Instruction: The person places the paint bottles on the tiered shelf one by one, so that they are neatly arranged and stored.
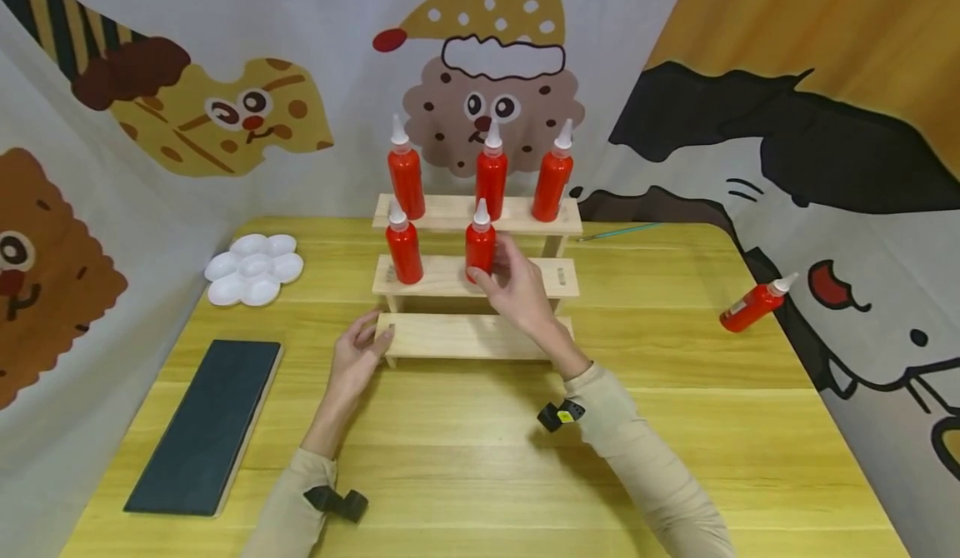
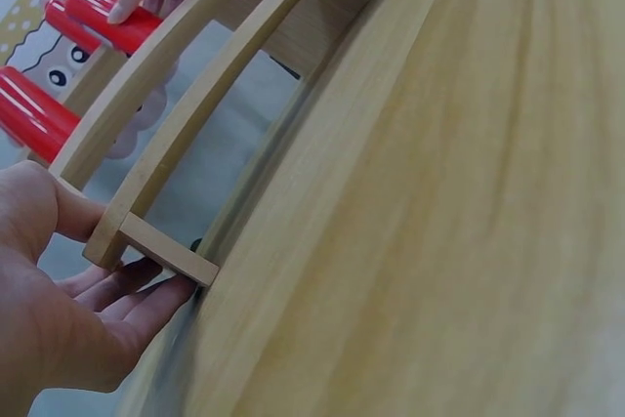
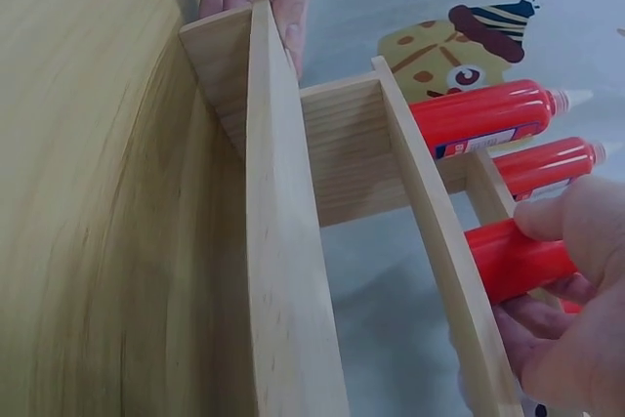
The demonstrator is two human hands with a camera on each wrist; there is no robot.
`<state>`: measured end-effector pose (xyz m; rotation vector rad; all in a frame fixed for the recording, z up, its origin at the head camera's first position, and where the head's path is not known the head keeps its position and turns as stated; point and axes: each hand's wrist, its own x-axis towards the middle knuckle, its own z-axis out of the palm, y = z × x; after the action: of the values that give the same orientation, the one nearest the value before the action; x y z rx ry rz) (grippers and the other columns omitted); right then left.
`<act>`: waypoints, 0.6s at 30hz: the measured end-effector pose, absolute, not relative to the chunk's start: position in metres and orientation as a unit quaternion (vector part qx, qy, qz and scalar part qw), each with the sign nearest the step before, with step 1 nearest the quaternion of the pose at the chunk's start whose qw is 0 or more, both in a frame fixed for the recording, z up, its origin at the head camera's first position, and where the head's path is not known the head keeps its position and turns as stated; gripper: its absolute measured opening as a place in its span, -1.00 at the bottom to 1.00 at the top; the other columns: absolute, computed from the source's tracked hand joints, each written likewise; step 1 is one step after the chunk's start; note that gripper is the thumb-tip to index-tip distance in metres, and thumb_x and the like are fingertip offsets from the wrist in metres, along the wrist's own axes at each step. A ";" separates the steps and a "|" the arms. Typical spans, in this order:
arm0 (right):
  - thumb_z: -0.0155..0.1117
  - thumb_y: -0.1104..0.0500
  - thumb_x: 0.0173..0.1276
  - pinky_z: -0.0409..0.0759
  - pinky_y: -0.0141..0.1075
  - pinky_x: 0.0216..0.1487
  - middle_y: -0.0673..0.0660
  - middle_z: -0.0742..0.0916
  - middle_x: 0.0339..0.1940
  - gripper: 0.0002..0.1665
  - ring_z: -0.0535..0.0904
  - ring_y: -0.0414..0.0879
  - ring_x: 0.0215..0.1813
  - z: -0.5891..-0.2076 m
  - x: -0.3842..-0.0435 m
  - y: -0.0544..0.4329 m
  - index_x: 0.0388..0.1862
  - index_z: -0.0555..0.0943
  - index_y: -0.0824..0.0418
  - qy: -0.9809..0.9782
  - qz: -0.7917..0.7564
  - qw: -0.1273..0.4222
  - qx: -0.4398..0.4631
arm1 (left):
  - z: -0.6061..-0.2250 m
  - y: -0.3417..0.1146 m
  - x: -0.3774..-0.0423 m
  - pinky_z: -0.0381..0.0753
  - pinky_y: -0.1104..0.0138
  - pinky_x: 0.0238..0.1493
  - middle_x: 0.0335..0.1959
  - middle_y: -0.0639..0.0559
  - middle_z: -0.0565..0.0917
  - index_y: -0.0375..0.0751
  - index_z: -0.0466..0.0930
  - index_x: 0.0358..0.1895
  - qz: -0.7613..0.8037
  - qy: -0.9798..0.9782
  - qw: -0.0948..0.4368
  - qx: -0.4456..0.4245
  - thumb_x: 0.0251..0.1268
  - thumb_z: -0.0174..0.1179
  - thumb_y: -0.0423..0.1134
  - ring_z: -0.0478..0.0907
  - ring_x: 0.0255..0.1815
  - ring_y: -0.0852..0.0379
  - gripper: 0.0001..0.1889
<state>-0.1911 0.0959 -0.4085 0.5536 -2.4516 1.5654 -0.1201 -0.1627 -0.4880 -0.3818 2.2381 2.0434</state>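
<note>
A three-step wooden rack (image 1: pixel 457 337) stands on the table. My left hand (image 1: pixel 358 356) holds the left end of its lowest step, thumb near the top and fingers around the side board (image 2: pixel 168 249). On the middle step, my right hand (image 1: pixel 517 287) grips a red squeeze bottle (image 1: pixel 480 246) with a white pointed cap; the bottle is upright, its base at the board. Another red bottle (image 1: pixel 406 254) stands on the same step to the left. Three more stand behind on the top step: left (image 1: pixel 407 179), middle (image 1: pixel 491 179) and right (image 1: pixel 552 183).
One red bottle (image 1: pixel 753 306) lies on its side near the table's right edge. A thin teal brush (image 1: pixel 618 232) lies behind the rack. On the left are a white flower-shaped palette (image 1: pixel 253 269) and a dark rectangular board (image 1: pixel 206 425). Patterned cloth (image 1: pixel 352 83) hangs behind the table.
</note>
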 end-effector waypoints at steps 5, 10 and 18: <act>0.40 0.19 0.39 0.67 -0.03 0.25 0.27 0.72 0.14 -0.38 0.67 0.12 0.16 -0.410 -0.188 0.100 0.37 0.43 0.24 -0.831 0.520 0.084 0.181 | -0.487 -0.162 -0.120 0.67 0.53 0.01 0.40 -0.33 0.47 -0.22 0.27 0.52 0.676 0.726 0.040 -0.119 0.50 0.17 -0.26 0.61 0.19 -0.04 -0.41; 0.38 0.20 0.40 0.62 -0.07 0.32 0.25 0.70 0.21 -0.37 0.64 0.11 0.22 -0.406 -0.182 0.109 0.39 0.41 0.25 -0.830 0.520 0.089 0.184 | -0.486 -0.163 -0.121 0.67 0.53 0.01 0.43 -0.31 0.45 -0.20 0.25 0.53 0.672 0.729 0.052 -0.118 0.49 0.19 -0.25 0.60 0.20 -0.05 -0.39; 0.37 0.26 0.40 0.60 0.03 0.34 0.29 0.68 0.21 -0.43 0.60 0.26 0.27 -0.394 -0.166 0.138 0.33 0.44 0.31 -0.819 0.529 0.121 0.185 | -0.484 -0.166 -0.122 0.60 0.61 -0.03 0.44 -0.32 0.44 -0.22 0.24 0.53 0.662 0.737 0.066 -0.117 0.47 0.23 -0.19 0.59 0.19 0.02 -0.35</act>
<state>-0.1660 0.1384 -0.3939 0.5394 -2.3937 1.5451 -0.1217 -0.1659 -0.4840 -0.3515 2.2241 1.9978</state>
